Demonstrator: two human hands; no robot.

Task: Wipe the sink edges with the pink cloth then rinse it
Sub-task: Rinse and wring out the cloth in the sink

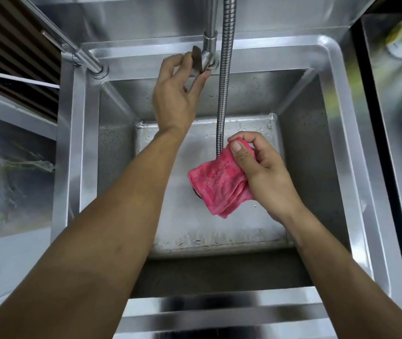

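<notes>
Pink cloth [219, 182] held bunched in right hand [266, 172], thumb pressed on top, over sink [336, 133] basin below flexible hose [224, 94]. Tap lever [197, 60] at back rim pinched by left hand [175, 94] fingers. Droplets seen on basin floor.

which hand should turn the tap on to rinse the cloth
Left. The left hand already has its fingers on the tap handle, while the right hand grips the pink cloth beneath the hose.
</notes>
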